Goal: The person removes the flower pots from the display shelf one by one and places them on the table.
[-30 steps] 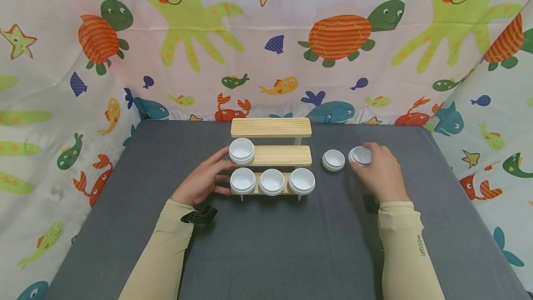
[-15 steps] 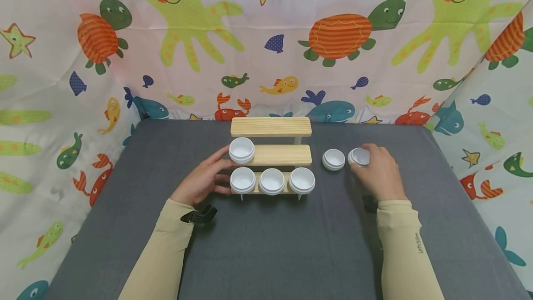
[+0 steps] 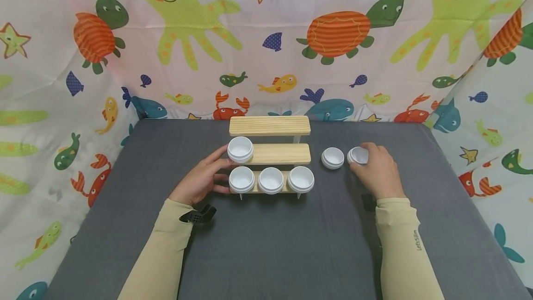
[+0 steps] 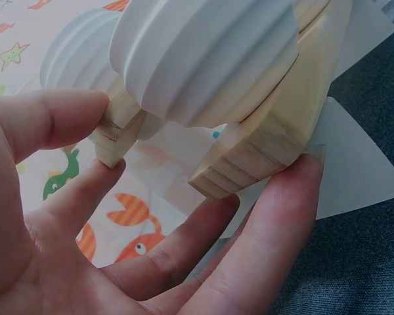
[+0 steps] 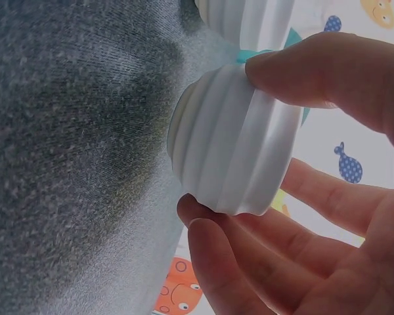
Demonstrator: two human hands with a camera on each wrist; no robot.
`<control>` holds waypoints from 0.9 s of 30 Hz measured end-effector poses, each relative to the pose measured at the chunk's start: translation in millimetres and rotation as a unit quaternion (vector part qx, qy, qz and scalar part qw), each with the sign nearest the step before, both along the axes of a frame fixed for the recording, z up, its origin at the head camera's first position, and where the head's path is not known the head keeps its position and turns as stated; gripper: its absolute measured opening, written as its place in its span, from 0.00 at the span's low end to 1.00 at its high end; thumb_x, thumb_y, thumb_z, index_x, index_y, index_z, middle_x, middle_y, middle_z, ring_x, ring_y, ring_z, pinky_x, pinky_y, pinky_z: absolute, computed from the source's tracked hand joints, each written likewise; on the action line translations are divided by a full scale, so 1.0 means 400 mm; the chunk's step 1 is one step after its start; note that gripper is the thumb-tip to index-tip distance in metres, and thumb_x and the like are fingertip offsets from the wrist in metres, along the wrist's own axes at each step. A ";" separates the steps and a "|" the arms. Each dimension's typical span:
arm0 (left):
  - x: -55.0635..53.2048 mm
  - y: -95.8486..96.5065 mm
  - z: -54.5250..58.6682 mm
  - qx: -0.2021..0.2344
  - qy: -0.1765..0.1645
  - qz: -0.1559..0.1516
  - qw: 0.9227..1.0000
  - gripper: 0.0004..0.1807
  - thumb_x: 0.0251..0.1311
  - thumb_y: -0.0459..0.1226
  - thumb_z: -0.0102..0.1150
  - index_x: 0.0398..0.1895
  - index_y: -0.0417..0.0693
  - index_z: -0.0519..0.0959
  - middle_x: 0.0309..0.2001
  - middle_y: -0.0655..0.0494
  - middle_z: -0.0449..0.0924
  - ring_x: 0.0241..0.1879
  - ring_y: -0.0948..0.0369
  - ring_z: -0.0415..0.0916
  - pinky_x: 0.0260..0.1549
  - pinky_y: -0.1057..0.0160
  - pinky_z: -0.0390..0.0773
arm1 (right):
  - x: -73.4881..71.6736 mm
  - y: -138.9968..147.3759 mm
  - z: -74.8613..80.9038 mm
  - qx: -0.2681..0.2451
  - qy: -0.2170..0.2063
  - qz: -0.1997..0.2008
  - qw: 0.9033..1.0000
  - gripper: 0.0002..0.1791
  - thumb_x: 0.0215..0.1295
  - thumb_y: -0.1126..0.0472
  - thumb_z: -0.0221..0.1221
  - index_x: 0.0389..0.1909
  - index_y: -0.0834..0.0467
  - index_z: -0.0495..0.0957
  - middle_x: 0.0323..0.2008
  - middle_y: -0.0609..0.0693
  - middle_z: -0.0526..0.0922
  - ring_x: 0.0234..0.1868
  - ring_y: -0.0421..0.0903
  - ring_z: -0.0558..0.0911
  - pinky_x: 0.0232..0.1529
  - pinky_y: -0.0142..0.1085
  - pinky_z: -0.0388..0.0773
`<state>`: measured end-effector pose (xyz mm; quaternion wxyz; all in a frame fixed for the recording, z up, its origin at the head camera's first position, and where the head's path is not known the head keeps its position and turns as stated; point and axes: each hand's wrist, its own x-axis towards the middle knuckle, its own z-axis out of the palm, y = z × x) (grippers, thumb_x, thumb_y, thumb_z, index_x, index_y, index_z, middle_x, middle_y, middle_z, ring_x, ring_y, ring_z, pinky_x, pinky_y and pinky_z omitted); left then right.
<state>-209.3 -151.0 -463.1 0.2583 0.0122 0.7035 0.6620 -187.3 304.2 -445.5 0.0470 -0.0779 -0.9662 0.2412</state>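
Observation:
A three-tier wooden stand (image 3: 281, 154) with clear supports stands on the cloth. My left hand (image 3: 200, 179) grips its left end; in the left wrist view, thumb and finger pinch the end of one wooden shelf (image 4: 121, 121), while other fingertips touch the lower shelf (image 4: 249, 157). One white ridged cup (image 3: 240, 149) sits at the left of the middle shelf. Three similar cups (image 3: 271, 180) line the front shelf. Right of the stand, my right hand (image 3: 381, 170) holds another white cup (image 5: 230, 141) between thumb and fingers, close to the cloth.
A further white cup (image 3: 332, 157) stands between the stand and the cup in my right hand. The top shelf (image 3: 269, 125) is bare wood. Grey cloth (image 3: 283, 244) covers the table, and a sea-animal curtain (image 3: 287, 13) hangs behind and at both sides.
The head view has shifted very slightly. Both hands, the cups and the stand keep their places.

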 end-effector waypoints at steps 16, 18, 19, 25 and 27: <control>0.001 0.000 -0.003 0.003 0.000 -0.001 1.000 0.37 0.78 0.52 0.57 0.86 0.78 0.57 0.76 0.42 0.70 0.63 0.38 0.80 0.46 0.42 0.90 | 0.001 -0.003 -0.005 -0.003 -0.014 -0.005 1.000 0.35 0.69 0.54 0.66 0.71 0.68 0.72 0.63 0.73 0.77 0.59 0.71 0.79 0.61 0.70 0.76; 0.000 -0.001 -0.005 0.005 0.000 -0.002 1.000 0.37 0.78 0.52 0.57 0.86 0.78 0.57 0.76 0.42 0.70 0.63 0.38 0.80 0.46 0.42 0.90 | 0.002 -0.003 -0.005 -0.004 -0.013 -0.004 1.000 0.35 0.68 0.54 0.66 0.71 0.68 0.72 0.62 0.73 0.77 0.59 0.71 0.79 0.60 0.70 0.76; 0.000 -0.001 -0.005 0.005 0.000 -0.001 1.000 0.37 0.78 0.52 0.57 0.86 0.78 0.57 0.75 0.42 0.70 0.63 0.38 0.80 0.46 0.42 0.90 | 0.003 -0.004 -0.005 -0.004 -0.012 -0.003 1.000 0.35 0.68 0.54 0.66 0.70 0.68 0.72 0.62 0.73 0.77 0.58 0.71 0.79 0.60 0.69 0.76; 0.000 -0.002 -0.006 0.009 0.001 -0.003 1.000 0.37 0.79 0.52 0.57 0.86 0.78 0.57 0.76 0.42 0.69 0.63 0.38 0.80 0.47 0.41 0.90 | 0.003 -0.002 -0.005 -0.003 -0.008 -0.001 1.000 0.34 0.68 0.55 0.66 0.70 0.68 0.73 0.60 0.73 0.78 0.57 0.71 0.79 0.59 0.69 0.77; 0.000 -0.002 -0.005 0.008 0.002 -0.004 1.000 0.37 0.79 0.52 0.57 0.86 0.77 0.56 0.76 0.42 0.69 0.64 0.38 0.80 0.47 0.42 0.90 | 0.003 -0.001 -0.007 -0.003 -0.009 0.000 1.000 0.34 0.67 0.54 0.67 0.70 0.68 0.73 0.60 0.73 0.78 0.57 0.71 0.79 0.59 0.69 0.77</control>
